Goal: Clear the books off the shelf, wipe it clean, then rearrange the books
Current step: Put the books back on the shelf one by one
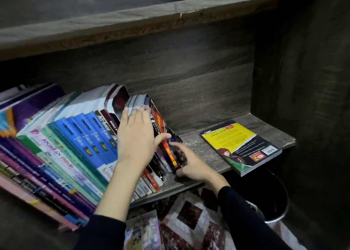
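Note:
A long row of books [75,141] stands leaning on the dark wooden shelf [206,151], filling its left and middle. My left hand [136,136] lies over the top of the small paperbacks [157,121] at the row's right end, fingers curled over their upper edges and thumb on the red cover. My right hand [191,164] presses its fingers against the lower outer cover of that same bundle near the shelf's front edge. One book with a yellow back cover [240,145] lies flat on the right part of the shelf, overhanging the front edge.
An upper shelf board [132,26] runs overhead and a side panel [303,79] closes the right. Below the shelf, a patterned cloth [189,215] and a dark round bin [272,198] sit on the floor.

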`<state>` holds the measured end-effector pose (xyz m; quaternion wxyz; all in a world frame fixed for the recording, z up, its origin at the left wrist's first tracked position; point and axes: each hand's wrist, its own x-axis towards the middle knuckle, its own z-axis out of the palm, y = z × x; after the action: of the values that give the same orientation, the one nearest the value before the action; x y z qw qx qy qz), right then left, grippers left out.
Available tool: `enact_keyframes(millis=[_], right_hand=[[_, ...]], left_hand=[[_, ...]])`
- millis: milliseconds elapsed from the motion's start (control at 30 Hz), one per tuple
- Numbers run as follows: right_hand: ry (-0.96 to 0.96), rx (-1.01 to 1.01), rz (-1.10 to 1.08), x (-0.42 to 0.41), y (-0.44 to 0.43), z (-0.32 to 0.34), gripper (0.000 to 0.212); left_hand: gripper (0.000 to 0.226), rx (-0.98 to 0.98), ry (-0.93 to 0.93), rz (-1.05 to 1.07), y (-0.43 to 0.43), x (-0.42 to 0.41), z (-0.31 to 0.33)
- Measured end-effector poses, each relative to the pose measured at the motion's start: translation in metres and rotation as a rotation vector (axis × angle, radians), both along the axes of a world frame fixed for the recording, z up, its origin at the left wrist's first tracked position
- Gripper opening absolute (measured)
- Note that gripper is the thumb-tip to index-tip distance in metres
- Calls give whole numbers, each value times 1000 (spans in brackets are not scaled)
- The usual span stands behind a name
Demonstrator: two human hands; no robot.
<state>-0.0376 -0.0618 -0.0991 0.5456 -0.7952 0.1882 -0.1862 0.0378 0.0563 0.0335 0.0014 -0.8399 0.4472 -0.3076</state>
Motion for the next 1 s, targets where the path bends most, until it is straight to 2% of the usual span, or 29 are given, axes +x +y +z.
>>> enact_keyframes(millis=[167, 400, 567, 633, 767, 833, 900, 1000], right_hand=[[-13, 11, 18, 2, -8, 1, 93], [40, 29, 26, 12, -22, 4, 90], [130, 1, 29, 10, -22, 2, 87], [202, -96, -5, 4, -20, 5, 77], [294, -256, -154, -24, -27, 20, 39], [335, -334, -268, -43, -41, 26, 30], [405, -417, -413, -66, -59, 29, 29], [549, -525, -590, -101, -83, 27, 40]], left_hand=[[107, 26, 14, -19, 0, 0, -1], [102, -97, 82, 42, -14, -4, -10], [103, -107, 112, 88, -18, -3, -12], [103, -104, 132, 106, -21, -5, -13], [100, -201, 197, 110, -20, -21, -24], [90, -302, 262, 58, -21, -41, -35], [78, -348, 386, 8, -25, -63, -50], [66, -310, 720, 1, -39, -92, -75]])
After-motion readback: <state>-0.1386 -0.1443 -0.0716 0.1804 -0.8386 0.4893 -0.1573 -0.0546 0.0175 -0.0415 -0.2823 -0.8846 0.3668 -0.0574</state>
